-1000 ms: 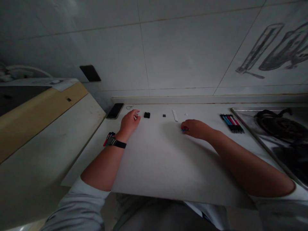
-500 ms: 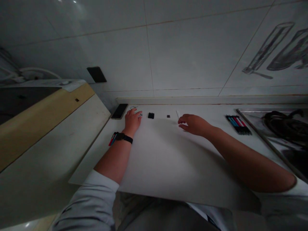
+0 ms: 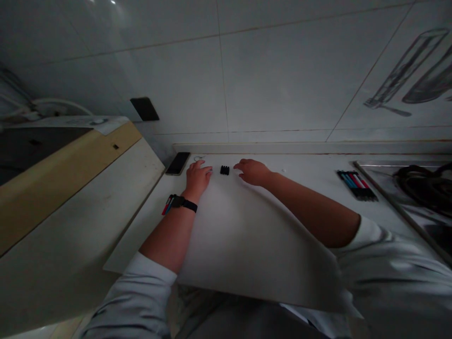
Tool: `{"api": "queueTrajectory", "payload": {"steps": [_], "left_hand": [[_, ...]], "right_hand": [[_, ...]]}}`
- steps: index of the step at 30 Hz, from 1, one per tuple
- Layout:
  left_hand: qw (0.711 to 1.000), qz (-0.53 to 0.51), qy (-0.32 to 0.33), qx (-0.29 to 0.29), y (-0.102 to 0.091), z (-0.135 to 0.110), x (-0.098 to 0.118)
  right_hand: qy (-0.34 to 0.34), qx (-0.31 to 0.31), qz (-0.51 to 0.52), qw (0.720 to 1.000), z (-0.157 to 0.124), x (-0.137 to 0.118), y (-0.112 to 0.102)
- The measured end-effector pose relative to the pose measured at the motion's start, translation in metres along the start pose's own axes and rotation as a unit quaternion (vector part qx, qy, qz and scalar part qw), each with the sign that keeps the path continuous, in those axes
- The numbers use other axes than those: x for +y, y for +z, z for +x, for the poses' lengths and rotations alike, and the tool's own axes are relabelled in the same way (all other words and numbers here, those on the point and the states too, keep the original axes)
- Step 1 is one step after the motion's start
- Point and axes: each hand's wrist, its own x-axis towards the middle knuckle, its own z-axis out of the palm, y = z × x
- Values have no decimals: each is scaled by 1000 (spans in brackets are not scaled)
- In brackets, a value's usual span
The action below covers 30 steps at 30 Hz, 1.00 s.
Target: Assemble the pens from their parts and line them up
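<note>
**Both sides of the black ribbed block [image 3: 225, 170] now flanked**

Nearest: grey sleeves [image 3: 381, 263], then bare white counter [image 3: 240, 254]. Dark watch [image 3: 179, 201] on the left wrist; a few coloured pens [image 3: 168, 205] lie just beside it, partly covered.

Left hand [image 3: 198, 180]: rests low, fingers curled, something small and pale at the fingertips; cannot tell if gripped. Right hand [image 3: 253, 172]: has swung leftward from the white strip half a second ago. Thumb and forefinger stand apart, nothing seen between; palm side hidden, so any grip there cannot be told.

Block sits on the counter between the hands, apparently touching neither. Strip and small dark square no longer show, probably behind the right hand. My reading: work has shifted to the block's right side.

Outlying: pen row [image 3: 356, 185] at right, white speck [image 3: 283, 170], phone [image 3: 177, 163]; beyond, dark wall plate [image 3: 144, 108].
</note>
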Motion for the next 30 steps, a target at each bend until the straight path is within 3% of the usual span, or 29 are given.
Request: {"api": "queueTrajectory", "payload": {"steps": [10, 17, 24, 30], "left_hand": [[1000, -14, -3, 7, -5, 2, 4], [997, -66, 24, -28, -1, 3, 1], [996, -79, 25, -41, -3, 3, 8], [993, -93, 9, -70, -7, 1, 11]], "right_hand": [[-5, -6, -80, 997, 21, -25, 18], [-88, 10, -128, 988, 21, -23, 14], [-189, 39, -155, 969, 35, -13, 24], [-218, 54, -155, 962, 43, -11, 29]]}}
